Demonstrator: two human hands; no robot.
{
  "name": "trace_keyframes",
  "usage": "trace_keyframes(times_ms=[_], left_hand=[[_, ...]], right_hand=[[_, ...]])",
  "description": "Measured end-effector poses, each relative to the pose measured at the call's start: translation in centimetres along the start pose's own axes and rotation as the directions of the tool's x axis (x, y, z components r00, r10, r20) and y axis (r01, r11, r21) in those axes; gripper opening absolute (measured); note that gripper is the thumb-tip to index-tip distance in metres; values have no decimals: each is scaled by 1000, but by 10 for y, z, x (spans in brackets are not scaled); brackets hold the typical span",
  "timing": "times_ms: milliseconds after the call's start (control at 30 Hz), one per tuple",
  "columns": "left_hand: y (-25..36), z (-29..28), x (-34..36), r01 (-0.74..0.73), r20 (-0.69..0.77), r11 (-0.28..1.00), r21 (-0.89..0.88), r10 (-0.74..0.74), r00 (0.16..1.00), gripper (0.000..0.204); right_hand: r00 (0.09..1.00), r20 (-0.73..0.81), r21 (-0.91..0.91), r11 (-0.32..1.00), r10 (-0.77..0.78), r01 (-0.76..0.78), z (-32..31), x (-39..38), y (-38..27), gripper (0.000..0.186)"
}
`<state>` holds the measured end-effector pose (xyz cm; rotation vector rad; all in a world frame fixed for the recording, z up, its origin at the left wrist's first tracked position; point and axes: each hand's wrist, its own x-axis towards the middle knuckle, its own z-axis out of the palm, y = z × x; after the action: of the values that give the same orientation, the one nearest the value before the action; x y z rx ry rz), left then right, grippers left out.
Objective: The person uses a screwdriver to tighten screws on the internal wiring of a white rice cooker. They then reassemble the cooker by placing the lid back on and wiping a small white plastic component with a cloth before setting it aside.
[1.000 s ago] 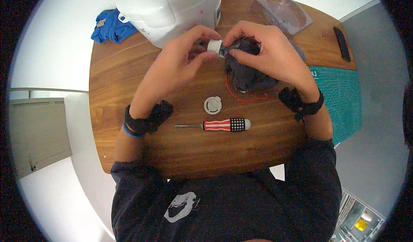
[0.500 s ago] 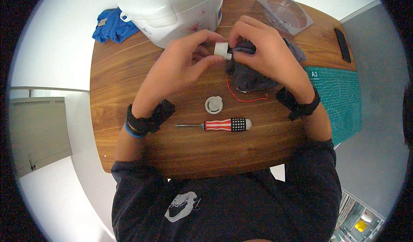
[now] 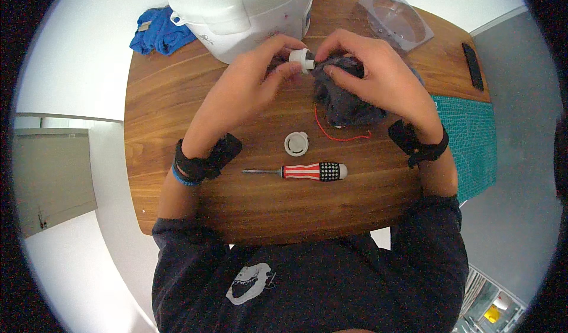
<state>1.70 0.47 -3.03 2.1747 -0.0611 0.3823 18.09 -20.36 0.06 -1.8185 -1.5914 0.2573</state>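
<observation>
My left hand [image 3: 260, 69] is closed around a small white plastic cylinder [image 3: 299, 58] with a short spout on its side. Dark grey cloth [image 3: 349, 105] is pinched in my right hand [image 3: 378, 66], its bunched upper part close to the cylinder's open end; whether they touch I cannot tell. A red cord [image 3: 331, 133] trails from beneath the cloth. Nearer me lies a round white cap [image 3: 296, 144] with a slot. Below it is a screwdriver [image 3: 313, 171] with a striped and starred handle, its tip pointing left.
A large white rice cooker [image 3: 266, 25] stands just behind my left hand, with a blue cloth [image 3: 161, 32] beside it. At the back right is a clear plastic tray [image 3: 408, 40] holding tiny pieces. A black bar-shaped object [image 3: 473, 66] and a green cutting mat [image 3: 467, 143] lie along the right edge.
My right fingers have drawn back slightly from the cylinder and gathered up more of the dark cloth. The cylinder has tilted a little in my left hand, turning its spout rightward.
</observation>
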Motion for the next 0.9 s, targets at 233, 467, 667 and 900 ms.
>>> trace_keyframes(times_ms=[233, 467, 667, 900], left_hand=[[-3, 2, 1, 60, -1, 989, -132, -61, 998, 30], [-6, 0, 1, 25, -11, 999, -33, -25, 1000, 32], [-11, -1, 0, 24, 25, 999, -47, -23, 999, 31], [-1, 0, 3, 136, 43, 976, -170, -131, 991, 28]], right_hand=[[998, 19, 157, 986, 61, -63, 3, -3, 1, 38], [999, 45, 86, 996, 22, -26, 7, -5, -7, 43], [995, 98, 9, 1000, 12, -13, 7, -3, -5, 46], [1000, -20, 67, 998, -12, 14, 4, -2, -3, 39]])
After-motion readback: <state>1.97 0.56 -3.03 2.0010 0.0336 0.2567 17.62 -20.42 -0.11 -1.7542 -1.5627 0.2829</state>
